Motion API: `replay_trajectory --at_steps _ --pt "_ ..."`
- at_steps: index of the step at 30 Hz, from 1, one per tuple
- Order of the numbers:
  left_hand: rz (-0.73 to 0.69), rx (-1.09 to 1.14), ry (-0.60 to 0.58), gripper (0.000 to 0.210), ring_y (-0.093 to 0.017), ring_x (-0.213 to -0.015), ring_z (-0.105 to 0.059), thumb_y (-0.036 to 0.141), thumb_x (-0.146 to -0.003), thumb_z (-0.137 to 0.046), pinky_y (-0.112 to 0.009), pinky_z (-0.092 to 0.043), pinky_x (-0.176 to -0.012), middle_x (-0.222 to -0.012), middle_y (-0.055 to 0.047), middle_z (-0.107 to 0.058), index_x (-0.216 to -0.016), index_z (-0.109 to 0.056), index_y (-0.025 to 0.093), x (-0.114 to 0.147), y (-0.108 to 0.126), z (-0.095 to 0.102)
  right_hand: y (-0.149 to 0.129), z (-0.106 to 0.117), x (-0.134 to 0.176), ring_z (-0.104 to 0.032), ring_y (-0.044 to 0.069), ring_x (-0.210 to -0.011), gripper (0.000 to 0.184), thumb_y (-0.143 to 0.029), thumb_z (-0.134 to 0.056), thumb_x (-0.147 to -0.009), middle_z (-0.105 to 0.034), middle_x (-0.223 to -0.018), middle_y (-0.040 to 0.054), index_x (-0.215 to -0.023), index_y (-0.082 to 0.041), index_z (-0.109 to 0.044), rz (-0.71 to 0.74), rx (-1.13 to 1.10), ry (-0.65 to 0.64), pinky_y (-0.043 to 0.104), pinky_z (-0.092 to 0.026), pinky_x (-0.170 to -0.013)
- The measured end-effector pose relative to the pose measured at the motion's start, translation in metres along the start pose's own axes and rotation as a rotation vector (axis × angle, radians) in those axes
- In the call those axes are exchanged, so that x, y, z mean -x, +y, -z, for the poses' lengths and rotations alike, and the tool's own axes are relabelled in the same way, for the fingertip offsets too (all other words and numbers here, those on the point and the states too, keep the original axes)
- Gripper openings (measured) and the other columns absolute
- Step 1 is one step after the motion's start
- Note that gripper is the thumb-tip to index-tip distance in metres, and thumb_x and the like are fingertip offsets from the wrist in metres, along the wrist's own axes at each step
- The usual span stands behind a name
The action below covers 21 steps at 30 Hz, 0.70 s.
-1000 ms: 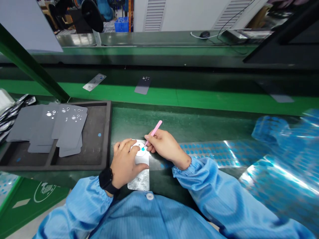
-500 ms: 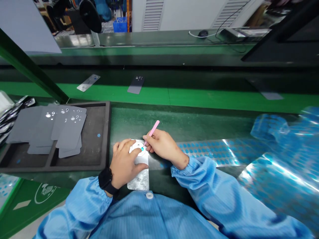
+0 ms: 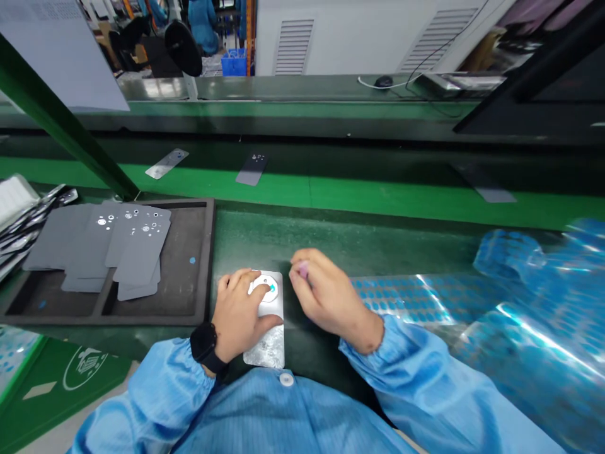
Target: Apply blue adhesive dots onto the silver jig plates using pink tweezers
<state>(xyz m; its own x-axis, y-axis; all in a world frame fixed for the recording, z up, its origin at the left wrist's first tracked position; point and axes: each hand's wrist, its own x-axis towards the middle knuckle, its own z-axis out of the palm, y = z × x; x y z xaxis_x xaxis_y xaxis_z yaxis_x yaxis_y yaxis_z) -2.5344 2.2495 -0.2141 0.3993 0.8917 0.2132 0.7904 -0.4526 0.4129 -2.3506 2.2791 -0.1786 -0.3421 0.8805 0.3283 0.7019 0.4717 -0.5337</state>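
Observation:
A silvery phone back panel (image 3: 265,350) lies on the green bench in front of me, with a white round-cornered camera area (image 3: 265,282) and a small bright blue dot on it. My left hand (image 3: 241,309), wearing a black watch, rests on the panel with fingers spread. Its index fingertip touches the camera area and its thumb lies across the panel. To the right, apart from the panel, my right hand (image 3: 326,296) is closed around pink tweezers (image 3: 303,269). Only a short pink piece shows; their tips are hidden.
At left, a dark divided tray (image 3: 182,312) holds several grey phone back panels (image 3: 142,255). Clear film with blue dots (image 3: 406,296) stretches to my right, beside more crumpled film (image 3: 543,353). Ahead, a grey panel (image 3: 252,170) and a silvery panel (image 3: 167,164) lie on a green strip.
My right hand has drawn back to the right from the camera area, turning the tweezers so that less of them shows. My left hand stays on the panel. The whole view has shifted slightly.

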Motion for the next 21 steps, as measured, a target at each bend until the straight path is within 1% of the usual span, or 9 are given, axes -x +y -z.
replay_trajectory --at_steps 1,2,4,6,9,16,19,21 --pt "0.008 0.006 0.006 0.051 -0.034 -0.120 -0.047 0.044 -0.065 -0.081 -0.053 -0.036 -0.095 -0.123 -0.012 -0.059 -0.107 -0.061 0.022 0.000 0.000 -0.001 -0.001 0.000 0.005 -0.060 0.020 -0.086 0.021 -0.016 -0.039 -0.088 -0.063 -0.093 0.0101 -0.088 -0.018 -0.060 0.089 0.044 -0.068 0.033 -0.050 -0.080" --pt "0.015 0.012 0.013 0.054 -0.033 -0.119 -0.047 0.043 -0.065 -0.081 -0.053 -0.035 -0.095 -0.123 -0.012 -0.059 -0.108 -0.058 0.021 0.000 0.000 -0.002 -0.002 -0.002 0.010 -0.060 0.019 -0.084 0.024 -0.013 -0.038 -0.087 -0.062 -0.094 0.0100 -0.091 -0.018 -0.061 0.139 0.099 -0.158 0.031 -0.050 -0.077" --pt "0.023 0.025 0.026 0.056 -0.033 -0.118 -0.048 0.043 -0.065 -0.081 -0.053 -0.035 -0.095 -0.122 -0.012 -0.060 -0.109 -0.056 0.020 0.000 0.000 -0.004 -0.003 -0.008 0.018 -0.060 0.018 -0.076 0.025 -0.014 -0.040 -0.088 -0.061 -0.094 0.0091 -0.096 -0.018 -0.063 0.154 0.241 -0.315 0.029 -0.050 -0.068" --pt "0.021 0.037 0.042 0.058 -0.033 -0.117 -0.049 0.042 -0.064 -0.082 -0.053 -0.035 -0.095 -0.120 -0.013 -0.061 -0.109 -0.054 0.019 0.000 -0.001 -0.006 -0.003 -0.013 0.022 -0.061 0.018 -0.074 0.022 -0.018 -0.045 -0.089 -0.060 -0.094 0.0090 -0.100 -0.018 -0.064 0.132 0.358 -0.397 0.029 -0.049 -0.064" --pt "0.012 0.050 0.069 0.062 -0.033 -0.117 -0.049 0.042 -0.061 -0.084 -0.053 -0.035 -0.095 -0.119 -0.013 -0.061 -0.109 -0.053 0.018 0.000 -0.001 -0.008 -0.004 -0.017 0.022 -0.062 0.019 -0.078 0.020 -0.021 -0.047 -0.090 -0.060 -0.097 0.0093 -0.101 -0.018 -0.065 0.115 0.412 -0.424 0.028 -0.049 -0.065" --pt "0.002 0.073 0.129 0.064 -0.032 -0.112 -0.052 0.038 -0.059 -0.085 -0.052 -0.038 -0.092 -0.114 -0.012 -0.061 -0.108 -0.049 0.019 0.001 0.000 -0.011 -0.007 -0.012 0.015 -0.063 0.017 -0.081 0.022 -0.020 -0.044 -0.091 -0.059 -0.105 0.0082 -0.102 -0.020 -0.063 0.067 0.365 -0.514 0.028 -0.051 -0.070" --pt "-0.002 0.079 0.152 0.070 -0.032 -0.109 -0.053 0.038 -0.056 -0.087 -0.052 -0.040 -0.091 -0.113 -0.013 -0.061 -0.110 -0.046 0.018 0.001 0.000 -0.014 -0.007 -0.009 0.005 -0.063 0.018 -0.083 0.020 -0.018 -0.048 -0.087 -0.058 -0.105 0.0079 -0.103 -0.020 -0.061 -0.025 0.272 -0.509 0.030 -0.050 -0.075" --pt "0.003 0.074 0.170 0.074 -0.032 -0.107 -0.054 0.039 -0.056 -0.086 -0.053 -0.041 -0.091 -0.115 -0.013 -0.059 -0.112 -0.043 0.019 0.001 -0.002 -0.019 -0.007 -0.008 -0.002 -0.062 0.020 -0.088 0.026 -0.019 -0.054 -0.082 -0.057 -0.108 0.0097 -0.108 -0.018 -0.058 -0.127 0.228 -0.468 0.033 -0.050 -0.079"
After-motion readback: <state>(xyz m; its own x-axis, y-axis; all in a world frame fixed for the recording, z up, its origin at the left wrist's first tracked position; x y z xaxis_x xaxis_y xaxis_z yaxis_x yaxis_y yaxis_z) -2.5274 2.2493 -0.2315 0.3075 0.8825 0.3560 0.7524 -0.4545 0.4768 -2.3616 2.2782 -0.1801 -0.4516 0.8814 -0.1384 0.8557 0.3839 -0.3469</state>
